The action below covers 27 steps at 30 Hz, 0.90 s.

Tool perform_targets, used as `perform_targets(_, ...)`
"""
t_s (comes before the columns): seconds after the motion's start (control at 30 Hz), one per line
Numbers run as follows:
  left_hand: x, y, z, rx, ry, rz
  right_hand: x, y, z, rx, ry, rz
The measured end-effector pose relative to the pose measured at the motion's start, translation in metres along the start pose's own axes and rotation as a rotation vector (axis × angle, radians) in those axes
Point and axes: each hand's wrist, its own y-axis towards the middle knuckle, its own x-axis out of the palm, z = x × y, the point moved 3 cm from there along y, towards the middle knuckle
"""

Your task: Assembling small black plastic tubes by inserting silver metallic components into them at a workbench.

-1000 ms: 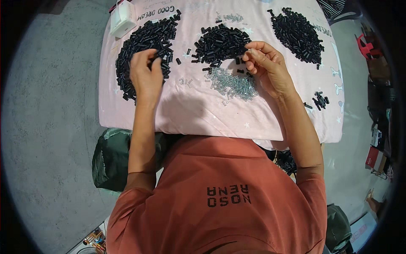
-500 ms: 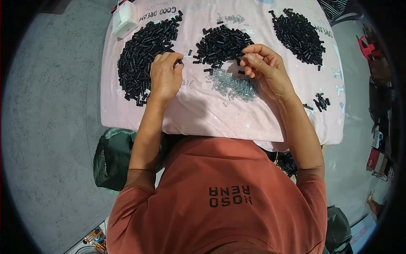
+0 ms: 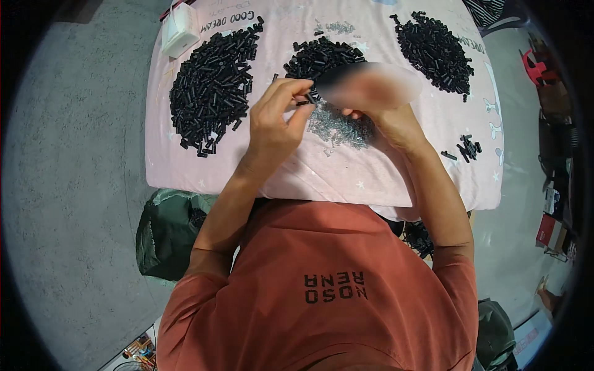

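Observation:
My left hand (image 3: 276,119) is closed in a pinch, with a small black tube (image 3: 310,98) between thumb and fingers. It hovers over the cloth just in front of the middle pile of black tubes (image 3: 318,55). My right hand (image 3: 391,119) is raised beside that pile, near my left hand. A blurred patch covers most of its fingers, so what they hold is hidden. Beneath and between the hands lies a heap of tiny silvery, see-through pieces (image 3: 340,128) that look like springs.
A large pile of black tubes (image 3: 213,86) lies left, another pile (image 3: 433,52) at the far right. Several longer black pieces (image 3: 470,148) sit near the right edge of the pink cloth (image 3: 297,176). A white box (image 3: 180,31) stands far left; a green bag (image 3: 170,235) is below the table.
My left hand has moved right from the left pile's edge to the middle, bringing a black tube toward my right hand. My right hand stays in about the same place.

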Motion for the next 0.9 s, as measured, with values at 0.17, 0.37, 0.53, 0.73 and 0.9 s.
perform_targets(0.17,0.015,-0.002,0.012,-0.015,-0.063,0.002,0.001,0.000,0.005,0.010,-0.067,-0.063)
perform_targets(0.37,0.022,-0.001,0.017,0.029,-0.030,0.002,0.003,-0.001,0.003,0.014,-0.010,-0.108)
perform_targets(0.53,0.024,-0.002,0.017,0.053,-0.068,0.011,0.001,-0.002,0.004,0.025,0.028,-0.127)
perform_targets(0.73,0.023,-0.005,0.017,-0.016,-0.095,0.022,0.001,-0.001,0.006,0.019,-0.035,-0.143)
perform_targets(0.9,0.017,0.001,0.004,-0.078,-0.182,-0.060,0.002,-0.001,0.008,0.009,-0.035,-0.145)
